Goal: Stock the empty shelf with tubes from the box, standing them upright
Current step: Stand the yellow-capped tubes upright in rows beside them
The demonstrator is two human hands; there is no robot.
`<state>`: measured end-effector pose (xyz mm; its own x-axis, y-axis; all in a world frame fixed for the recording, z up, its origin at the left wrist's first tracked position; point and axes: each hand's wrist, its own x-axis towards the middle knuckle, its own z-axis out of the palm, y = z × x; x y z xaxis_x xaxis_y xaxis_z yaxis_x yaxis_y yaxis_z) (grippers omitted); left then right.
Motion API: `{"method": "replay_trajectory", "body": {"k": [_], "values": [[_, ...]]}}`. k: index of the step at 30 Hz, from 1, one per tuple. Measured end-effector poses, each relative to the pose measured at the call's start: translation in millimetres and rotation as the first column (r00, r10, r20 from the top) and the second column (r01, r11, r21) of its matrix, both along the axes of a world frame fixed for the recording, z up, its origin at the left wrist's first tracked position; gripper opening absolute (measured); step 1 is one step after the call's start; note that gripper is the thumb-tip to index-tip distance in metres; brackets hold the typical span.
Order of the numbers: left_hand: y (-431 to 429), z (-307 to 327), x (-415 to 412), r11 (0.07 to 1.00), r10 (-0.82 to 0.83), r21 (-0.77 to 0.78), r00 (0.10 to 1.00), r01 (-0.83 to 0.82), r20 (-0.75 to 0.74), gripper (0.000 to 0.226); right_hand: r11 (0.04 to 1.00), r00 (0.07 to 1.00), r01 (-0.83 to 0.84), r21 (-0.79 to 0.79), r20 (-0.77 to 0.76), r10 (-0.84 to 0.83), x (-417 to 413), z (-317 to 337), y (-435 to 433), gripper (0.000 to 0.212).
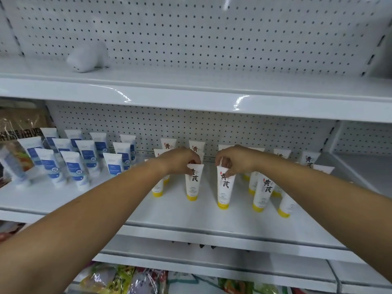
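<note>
Shelf: white, pegboard-backed.
Left hand: pinching left yellow-capped tube top.
Right hand: pinching right yellow-capped tube beside it.

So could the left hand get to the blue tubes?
Probably yes. The blue tubes stand on the same shelf, just beside the left forearm, with nothing between. But the left hand is pinching a yellow-capped tube, so it would need to let go first.
</note>
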<state>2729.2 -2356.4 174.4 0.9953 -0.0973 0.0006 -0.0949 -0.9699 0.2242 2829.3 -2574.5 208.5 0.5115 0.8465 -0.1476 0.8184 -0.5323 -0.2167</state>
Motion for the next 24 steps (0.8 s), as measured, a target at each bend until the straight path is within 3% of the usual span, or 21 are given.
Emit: {"method": "replay_trajectory", "body": {"k": [13, 19, 21, 24], "values": [[5, -7, 8, 1.0, -0.011, 0.019, 1.0, 0.011, 0.024, 0.034, 0.997, 0.999, -0.013, 0.07, 0.038, 0.011, 3, -11, -8, 0.037], [4, 7, 9, 0.991, 0.079, -0.111, 0.993, -0.068, 0.088, 0.034, 0.999, 0.998, -0.039, 0.016, 0.06, 0.038, 7, -9, -12, 0.032], [4, 16, 17, 0.987, 0.127, -0.117, 0.978, -0.109, 0.164, 0.027, 0.999, 0.998, -0.038, 0.009, 0.053, 0.037, 7, -9, -12, 0.033], [4, 21, 29, 0.978, 0.207, -0.072, 0.965, -0.198, 0.158, 0.034, 0.999, 0.999, -0.043, -0.006, 0.03, 0.043, 7, -12, -10, 0.032]]}}
